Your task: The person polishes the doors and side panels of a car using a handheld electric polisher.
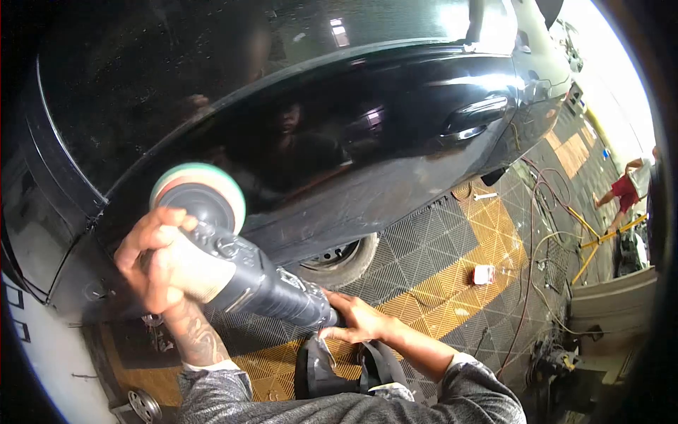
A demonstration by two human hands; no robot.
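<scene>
I hold a black electric polisher point(261, 283) against the side of a glossy black car point(353, 141). Its round foam pad point(201, 192), green-edged with a pale rim, presses on the body panel behind the rear wheel point(339, 260). My left hand point(159, 258) wraps over the head of the polisher just behind the pad. My right hand point(357, 319) grips the rear end of its body. Both forearms wear grey sleeves, and a black strap hangs below the right hand.
The floor is yellow and dark grid tiles point(452, 275). A small red-and-white object point(483, 274) lies on them. Cables and hoses point(544, 233) trail along the floor to the right. A person in red shorts point(625, 187) stands far right.
</scene>
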